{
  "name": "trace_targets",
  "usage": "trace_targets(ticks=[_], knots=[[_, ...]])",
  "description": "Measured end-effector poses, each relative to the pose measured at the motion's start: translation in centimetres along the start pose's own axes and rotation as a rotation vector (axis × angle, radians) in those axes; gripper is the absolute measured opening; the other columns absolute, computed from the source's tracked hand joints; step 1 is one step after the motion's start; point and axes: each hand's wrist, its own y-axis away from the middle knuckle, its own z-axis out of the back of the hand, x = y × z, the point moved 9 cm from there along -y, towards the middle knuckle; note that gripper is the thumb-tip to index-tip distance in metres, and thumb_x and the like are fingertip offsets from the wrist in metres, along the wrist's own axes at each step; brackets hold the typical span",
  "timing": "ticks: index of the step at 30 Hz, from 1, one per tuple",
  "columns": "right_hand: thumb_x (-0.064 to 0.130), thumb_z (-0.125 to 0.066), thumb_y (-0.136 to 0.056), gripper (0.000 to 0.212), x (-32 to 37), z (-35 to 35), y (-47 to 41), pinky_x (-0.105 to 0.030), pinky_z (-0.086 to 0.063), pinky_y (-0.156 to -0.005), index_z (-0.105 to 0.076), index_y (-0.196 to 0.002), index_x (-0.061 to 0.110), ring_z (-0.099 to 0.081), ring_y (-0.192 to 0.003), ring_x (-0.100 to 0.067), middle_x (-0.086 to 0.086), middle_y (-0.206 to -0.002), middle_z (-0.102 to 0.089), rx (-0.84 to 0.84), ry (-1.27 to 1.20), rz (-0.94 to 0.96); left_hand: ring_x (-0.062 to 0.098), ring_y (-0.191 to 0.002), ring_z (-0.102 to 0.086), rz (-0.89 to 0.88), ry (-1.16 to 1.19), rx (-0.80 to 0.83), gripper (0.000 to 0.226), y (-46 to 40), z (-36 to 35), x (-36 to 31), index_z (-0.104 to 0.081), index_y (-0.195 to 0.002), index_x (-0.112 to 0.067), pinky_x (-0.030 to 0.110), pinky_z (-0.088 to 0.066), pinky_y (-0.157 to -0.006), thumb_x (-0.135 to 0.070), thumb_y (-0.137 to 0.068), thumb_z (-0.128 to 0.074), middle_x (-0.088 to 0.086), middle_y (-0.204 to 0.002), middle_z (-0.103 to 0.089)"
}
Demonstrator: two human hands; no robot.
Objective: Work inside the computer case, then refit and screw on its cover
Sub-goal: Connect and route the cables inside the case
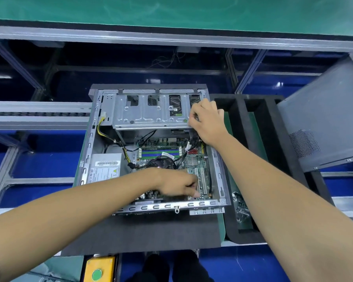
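Computer case (pixel 151 151): open, lying flat at centre; its cover (pixel 322 119) leans tilted at far right, well apart, nearer the right arm. Right hand (pixel 207 121): curled, gripping the drive cage (pixel 151 110) at its right end. Left hand (pixel 175 184): fingers curled on the motherboard (pixel 194 159); what they hold cannot be told.

silver case (pixel 217 159), green motherboard (pixel 192 159), yellow box (pixel 99 267), grey perforated cover (pixel 322 123)

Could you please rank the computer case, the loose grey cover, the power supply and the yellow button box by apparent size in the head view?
1. computer case
2. cover
3. power supply
4. button box, partly cut off, so unsure
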Motion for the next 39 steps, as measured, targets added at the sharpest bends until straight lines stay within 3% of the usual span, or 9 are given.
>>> trace_targets(ticks=[4,8,14,18,24,27,33,36,39], knots=[[0.031,-0.053,-0.089,0.011,0.1,0.1,0.0,-0.037,-0.018,-0.077,-0.048,-0.081,0.026,-0.029,-0.094,-0.014,0.009,-0.097,-0.04,0.006,-0.023,-0.004,0.022,-0.075,-0.06,0.221,0.306,-0.371,0.041,-1.8,2.7,1.6,-0.061,-0.089,-0.003,0.029,-0.043,-0.066,-0.042,-0.101,-0.058,0.014,-0.084,-0.067],[0.031,-0.051,-0.091,0.011,0.2,0.2,0.0,-0.037,-0.016,-0.076,-0.048,-0.081,0.026,-0.027,-0.093,-0.012,0.008,-0.098,-0.04,0.006,-0.02,-0.003,0.013,-0.077,-0.061,0.503,0.632,-0.518,0.03,-3.5,2.9,4.2,-0.061,-0.071,-0.014,0.032,-0.051,-0.085,-0.029,-0.096,-0.07,0.001,-0.078,-0.065],[0.03,-0.052,-0.091,0.011,0.2,0.3,0.2,-0.039,-0.023,-0.081,-0.049,-0.082,0.024,-0.033,-0.097,-0.016,0.006,-0.101,-0.043,0.02,-0.03,-0.009,0.031,-0.095,-0.066,0.646,0.093,-0.701,0.009,-3.5,6.4,4.3,-0.066,-0.103,-0.006,0.037,-0.05,-0.075,-0.013,-0.097,-0.064,0.014,-0.105,-0.069],[0.031,-0.051,-0.091,0.012,0.2,0.3,0.1,-0.041,-0.027,-0.084,-0.049,-0.082,0.023,-0.034,-0.099,-0.017,0.005,-0.101,-0.044,0.022,-0.042,-0.005,0.033,-0.101,-0.067,0.653,-0.321,-0.605,0.016,-3.1,7.9,5.5,-0.069,-0.105,-0.003,0.04,-0.052,-0.077,0.003,-0.091,-0.063,0.016,-0.106,-0.069],[0.031,-0.048,-0.091,0.012,0.2,0.2,0.1,-0.04,-0.024,-0.082,-0.05,-0.082,0.024,-0.034,-0.098,-0.016,0.007,-0.1,-0.042,-0.008,-0.06,0.018,0.034,-0.092,-0.066,0.465,-0.25,-0.561,0.027,-4.1,8.5,6.7,-0.069,-0.098,-0.002,0.032,-0.038,-0.071,-0.028,-0.099,-0.064,0.013,-0.089,-0.063],[0.031,-0.048,-0.091,0.012,0.1,0.2,0.0,-0.039,-0.023,-0.082,-0.051,-0.083,0.024,-0.035,-0.099,-0.017,0.007,-0.1,-0.043,-0.013,-0.05,0.017,0.033,-0.079,-0.061,0.348,-0.265,-0.559,0.007,-4.8,8.8,6.1,-0.057,-0.099,-0.007,0.033,-0.034,-0.065,-0.013,-0.096,-0.059,0.002,-0.075,-0.048],[0.031,-0.048,-0.091,0.011,0.2,0.2,0.0,-0.04,-0.025,-0.083,-0.051,-0.083,0.024,-0.035,-0.099,-0.018,0.006,-0.101,-0.043,-0.006,-0.045,0.019,0.029,-0.081,-0.055,0.252,-0.286,-0.443,0.024,-5.3,9.0,6.3,-0.056,-0.122,-0.008,0.036,-0.039,-0.068,-0.005,-0.098,-0.053,0.007,-0.09,-0.051],[0.031,-0.047,-0.092,0.012,0.4,0.2,0.1,-0.041,-0.027,-0.084,-0.051,-0.083,0.024,-0.036,-0.099,-0.018,0.006,-0.101,-0.043,-0.003,-0.033,0.024,0.022,-0.077,-0.049,0.226,-0.242,-0.292,0.01,-5.5,8.7,6.8,-0.061,-0.103,-0.018,0.034,-0.04,-0.075,-0.024,-0.097,-0.057,0.003,-0.086,-0.055],[0.031,-0.047,-0.093,0.012,0.5,0.2,0.0,-0.042,-0.028,-0.085,-0.05,-0.083,0.024,-0.036,-0.099,-0.018,0.006,-0.101,-0.043,-0.001,-0.027,0.031,0.017,-0.068,-0.05,0.142,-0.365,-0.269,0.034,-5.2,9.2,6.5,-0.056,-0.08,-0.026,0.035,-0.039,-0.071,-0.056,-0.091,-0.049,-0.005,-0.073,-0.061]])
